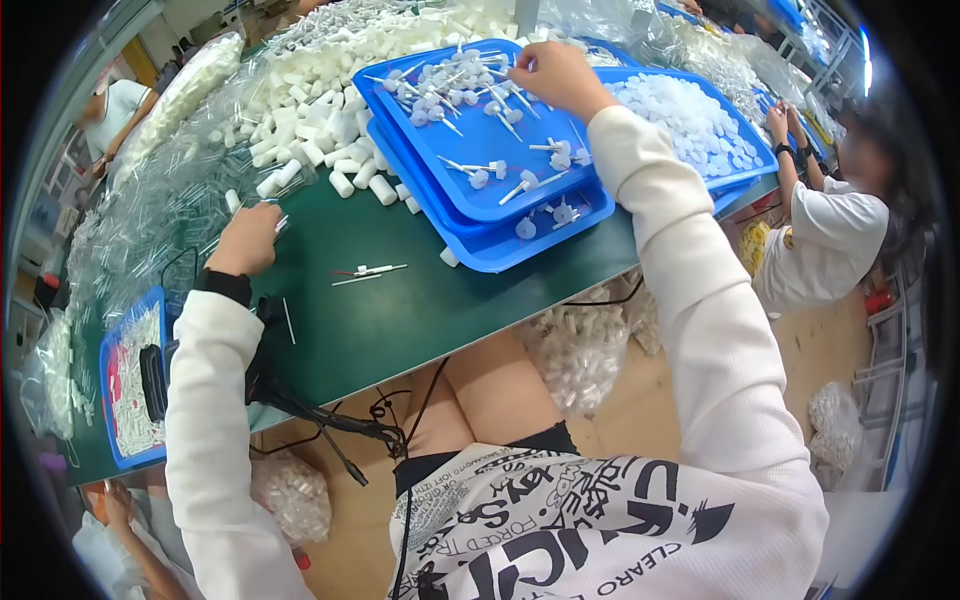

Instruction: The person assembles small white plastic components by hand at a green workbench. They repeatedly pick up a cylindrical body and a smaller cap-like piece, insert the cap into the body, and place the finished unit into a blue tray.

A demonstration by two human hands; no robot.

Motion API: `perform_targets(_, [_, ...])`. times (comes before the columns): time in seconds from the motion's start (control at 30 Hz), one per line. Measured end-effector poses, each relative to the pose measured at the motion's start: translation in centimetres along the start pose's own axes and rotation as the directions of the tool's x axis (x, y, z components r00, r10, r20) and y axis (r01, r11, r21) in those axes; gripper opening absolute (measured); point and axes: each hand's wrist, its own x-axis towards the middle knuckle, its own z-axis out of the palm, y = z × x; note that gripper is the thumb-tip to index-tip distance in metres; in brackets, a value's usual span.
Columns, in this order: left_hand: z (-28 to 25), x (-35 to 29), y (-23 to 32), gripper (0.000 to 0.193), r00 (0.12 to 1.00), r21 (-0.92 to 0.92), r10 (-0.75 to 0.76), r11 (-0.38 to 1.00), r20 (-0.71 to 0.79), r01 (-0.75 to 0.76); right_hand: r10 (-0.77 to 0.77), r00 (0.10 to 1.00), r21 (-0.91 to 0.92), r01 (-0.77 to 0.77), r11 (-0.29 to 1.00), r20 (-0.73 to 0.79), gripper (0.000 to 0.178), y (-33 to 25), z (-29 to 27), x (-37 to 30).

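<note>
My right hand (566, 78) reaches over the upper blue tray (440, 180), its fingers pinched together by a heap of small parts with white discs and thin white stems (460, 85). Whether a part sits in that pinch cannot be made out. My left hand (247, 240) is closed low over the green table (330, 315), beside the pile of clear tubes. A small pale piece shows at its fingertips, too small to name. Between my hands and the table's front edge lie a few thin white sticks (370, 271), one with a red bit.
White cylinders (345, 150) are heaped behind. Translucent discs (680, 115) fill a blue tray at right. Clear tubes in plastic (150, 220) cover the left side. A blue basket (135, 390) of white pieces and black cables (320, 415) are near left. A co-worker (825, 220) sits at right.
</note>
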Motion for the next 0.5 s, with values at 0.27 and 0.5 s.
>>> perform_targets(0.27, [-3.2,-1.0,2.0,0.02,0.954,-0.095,-0.043,0.995,-0.297,0.016,0.001,0.991,-0.39,0.053,0.919,0.135,0.026,-5.6,3.7,-1.2])
perform_targets(0.5, [-10.3,-7.9,15.2,0.023,0.92,-0.918,-0.229,0.315,-0.319,-0.24,-0.142,0.95,0.192,0.2,0.961,-0.279,0.025,-5.6,-0.8,-3.2])
